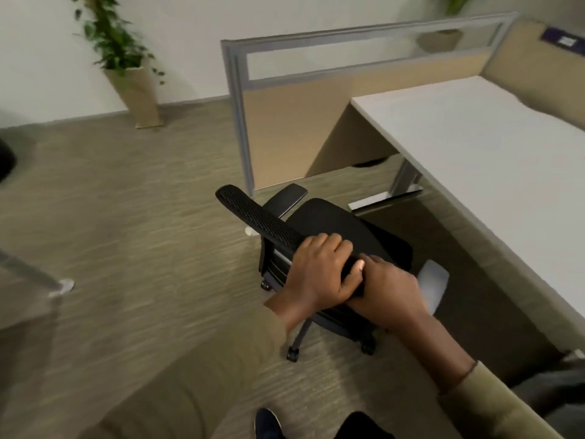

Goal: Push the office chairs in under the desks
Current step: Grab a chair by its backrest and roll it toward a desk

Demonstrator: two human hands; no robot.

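Both hands clamp the black office chair's [332, 223] mesh backrest top: left hand [319, 274], right hand [387, 291], side by side. Chair on carpet [126, 232], beside the white bench [490, 147], not under it.

I see chair [319, 223] backrest black perforated mesh, matt; bench [474, 134] top smooth pale laminate, metal leg; floor [142, 217] rough carpet.

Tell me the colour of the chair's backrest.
Black perforated mesh backrest of the office chair, clearest in the head view.
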